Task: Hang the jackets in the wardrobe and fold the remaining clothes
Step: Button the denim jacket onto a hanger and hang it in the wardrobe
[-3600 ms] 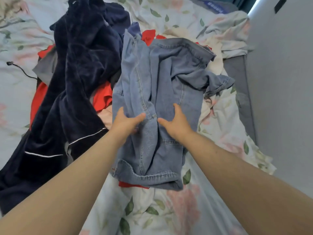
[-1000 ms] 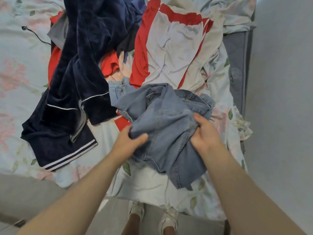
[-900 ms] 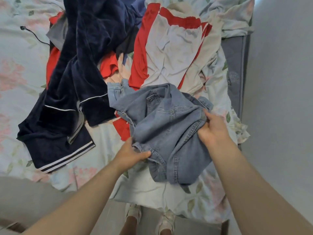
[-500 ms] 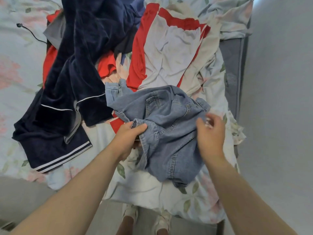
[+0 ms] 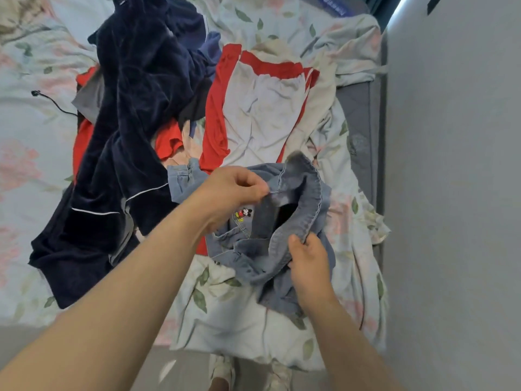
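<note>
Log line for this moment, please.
step: opening light blue denim jacket | left hand: pinches collar | right hand: grips collar edge | hung: not yet

One light-blue denim jacket (image 5: 270,235), one dark navy velvet garment (image 5: 127,142), one red-and-white garment (image 5: 259,114), two hands.

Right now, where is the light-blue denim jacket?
In the head view, the light-blue denim jacket sits lower centre-right on the floral bedsheet, pinched by left hand and right hand.

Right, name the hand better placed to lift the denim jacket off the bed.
Probably the left hand: it pinches the denim jacket at its raised collar. The right hand grips lower.
</note>
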The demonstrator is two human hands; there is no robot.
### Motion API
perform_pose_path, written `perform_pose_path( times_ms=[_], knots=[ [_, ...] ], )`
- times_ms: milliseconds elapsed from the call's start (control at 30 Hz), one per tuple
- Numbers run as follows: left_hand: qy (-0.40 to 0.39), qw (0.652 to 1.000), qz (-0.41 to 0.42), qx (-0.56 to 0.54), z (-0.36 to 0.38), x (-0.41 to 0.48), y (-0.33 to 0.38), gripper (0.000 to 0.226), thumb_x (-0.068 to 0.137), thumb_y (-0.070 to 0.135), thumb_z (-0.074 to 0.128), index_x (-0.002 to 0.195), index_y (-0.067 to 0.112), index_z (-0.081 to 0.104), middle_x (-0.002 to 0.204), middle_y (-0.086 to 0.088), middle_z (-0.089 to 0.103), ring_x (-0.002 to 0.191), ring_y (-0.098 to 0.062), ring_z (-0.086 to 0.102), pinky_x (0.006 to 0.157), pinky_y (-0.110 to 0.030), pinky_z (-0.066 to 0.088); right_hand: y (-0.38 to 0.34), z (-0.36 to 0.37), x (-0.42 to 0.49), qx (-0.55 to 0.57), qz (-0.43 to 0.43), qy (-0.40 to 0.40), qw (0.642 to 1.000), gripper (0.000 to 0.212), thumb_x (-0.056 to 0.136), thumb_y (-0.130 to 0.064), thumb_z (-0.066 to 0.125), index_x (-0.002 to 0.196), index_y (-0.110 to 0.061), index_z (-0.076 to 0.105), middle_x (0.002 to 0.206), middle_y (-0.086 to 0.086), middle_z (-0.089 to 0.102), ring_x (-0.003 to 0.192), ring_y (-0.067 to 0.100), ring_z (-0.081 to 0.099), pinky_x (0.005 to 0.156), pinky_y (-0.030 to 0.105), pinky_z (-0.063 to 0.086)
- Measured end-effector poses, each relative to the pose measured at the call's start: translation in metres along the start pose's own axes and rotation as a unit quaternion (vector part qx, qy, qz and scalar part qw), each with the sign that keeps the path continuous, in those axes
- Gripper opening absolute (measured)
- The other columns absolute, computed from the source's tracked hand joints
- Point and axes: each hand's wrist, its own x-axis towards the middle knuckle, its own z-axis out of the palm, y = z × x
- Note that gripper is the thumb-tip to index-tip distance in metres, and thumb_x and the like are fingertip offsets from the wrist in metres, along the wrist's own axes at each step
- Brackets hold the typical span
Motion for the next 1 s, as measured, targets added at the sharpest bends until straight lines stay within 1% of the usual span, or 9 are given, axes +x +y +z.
perform_pose_path(
  times_ms=[100, 233, 367, 500, 600, 700, 767, 900, 1000],
  knots=[
    [0.082, 0.996, 0.02, 0.027, -0.015, 0.022, 0.007, 0.025, 0.093, 0.002, 0.059, 0.07, 0.012, 0.059, 0.079, -0.014, 0.056, 0.075, -0.021, 0.049, 0.076, -0.035, 0.041, 0.0, -0.024, 0.014, 0.131, 0.071, -0.005, 0.989, 0.026, 0.105, -0.023, 0.045, 0.099, -0.009, 0.066, 0.107, 0.022, 0.071, 0.107, 0.04, 0.065, 0.095, 0.054, 0.052],
    [0.089, 0.98, 0.067, 0.163, -0.017, 0.037, 0.006, 0.022, 0.08, 0.004, 0.072, 0.085, 0.021, 0.058, 0.075, 0.001, 0.057, 0.064, -0.007, 0.051, 0.065, -0.026, 0.046, 0.0, -0.045, 0.025, 0.225, 0.119, -0.006, 0.967, 0.03, 0.103, -0.031, 0.049, 0.111, -0.01, 0.068, 0.105, 0.01, 0.075, 0.096, 0.02, 0.073, 0.078, 0.033, 0.059],
    [0.04, 0.88, 0.161, 0.445, -0.01, 0.039, -0.011, 0.067, 0.075, 0.03, 0.083, 0.136, 0.032, 0.055, 0.099, -0.004, 0.047, 0.096, -0.017, 0.042, 0.082, -0.032, 0.037, -0.003, -0.062, 0.033, 0.118, 0.052, 0.018, 0.991, 0.019, 0.103, -0.029, 0.05, 0.104, -0.018, 0.066, 0.108, 0.009, 0.074, 0.095, 0.019, 0.071, 0.092, 0.043, 0.056],
    [-0.033, 0.799, 0.209, 0.563, -0.011, 0.045, -0.016, 0.029, 0.084, 0.023, 0.075, 0.113, 0.02, 0.075, 0.086, -0.008, 0.037, 0.091, -0.029, 0.039, 0.08, -0.042, 0.036, -0.015, -0.08, 0.033, 0.035, -0.01, -0.012, 0.999, 0.025, 0.095, -0.042, 0.059, 0.114, -0.029, 0.071, 0.119, -0.004, 0.071, 0.113, 0.015, 0.064, 0.102, 0.042, 0.05],
    [-0.028, 0.758, 0.199, 0.62, -0.012, 0.042, -0.007, 0.019, 0.086, 0.02, 0.071, 0.103, 0.014, 0.073, 0.084, -0.004, 0.039, 0.089, -0.032, 0.045, 0.076, -0.045, 0.041, -0.028, -0.089, 0.031, -0.1, -0.067, -0.068, 0.99, 0.04, 0.065, -0.058, 0.075, 0.104, -0.052, 0.069, 0.121, -0.018, 0.064, 0.109, -0.007, 0.058, 0.092, 0.017, 0.051],
    [0.038, 0.724, 0.237, 0.646, -0.01, 0.035, 0.013, 0.014, 0.083, 0.012, 0.072, 0.094, 0.007, 0.066, 0.09, -0.01, 0.047, 0.089, -0.035, 0.046, 0.075, -0.052, 0.042, -0.043, -0.089, 0.035, -0.278, -0.15, -0.082, 0.945, 0.035, 0.077, -0.03, 0.078, 0.103, -0.051, 0.065, 0.114, -0.009, 0.054, 0.096, -0.024, 0.047, 0.082, -0.003, 0.036],
    [0.056, 0.735, 0.268, 0.621, -0.004, 0.028, 0.036, 0.011, 0.083, 0.006, 0.068, 0.091, 0.004, 0.06, 0.095, -0.015, 0.052, 0.09, -0.038, 0.048, 0.078, -0.053, 0.041, -0.06, -0.091, 0.034, -0.316, -0.186, -0.055, 0.929, 0.038, 0.087, -0.015, 0.068, 0.116, -0.039, 0.068, 0.108, -0.006, 0.047, 0.087, -0.023, 0.043, 0.077, -0.01, 0.027],
    [0.116, 0.84, 0.234, 0.475, 0.015, 0.013, 0.095, 0.013, 0.095, 0.015, 0.054, 0.091, 0.02, 0.043, 0.077, 0.003, 0.046, 0.074, -0.025, 0.046, 0.062, -0.036, 0.033, -0.105, -0.104, 0.021, -0.343, -0.22, -0.012, 0.913, 0.05, 0.089, 0.0, 0.054, 0.127, -0.031, 0.064, 0.104, -0.008, 0.042, 0.084, -0.003, 0.041, 0.075, -0.007, 0.029],
    [0.138, 0.855, 0.272, 0.419, 0.025, 0.0, 0.142, 0.013, 0.097, 0.016, 0.052, 0.093, 0.024, 0.043, 0.076, 0.008, 0.045, 0.069, -0.018, 0.043, 0.057, -0.031, 0.028, -0.142, -0.117, 0.007, -0.34, -0.239, 0.012, 0.909, 0.039, 0.082, 0.003, 0.051, 0.073, -0.033, 0.062, 0.088, -0.003, 0.047, 0.079, 0.014, 0.047, 0.064, 0.008, 0.035]
  ],
)
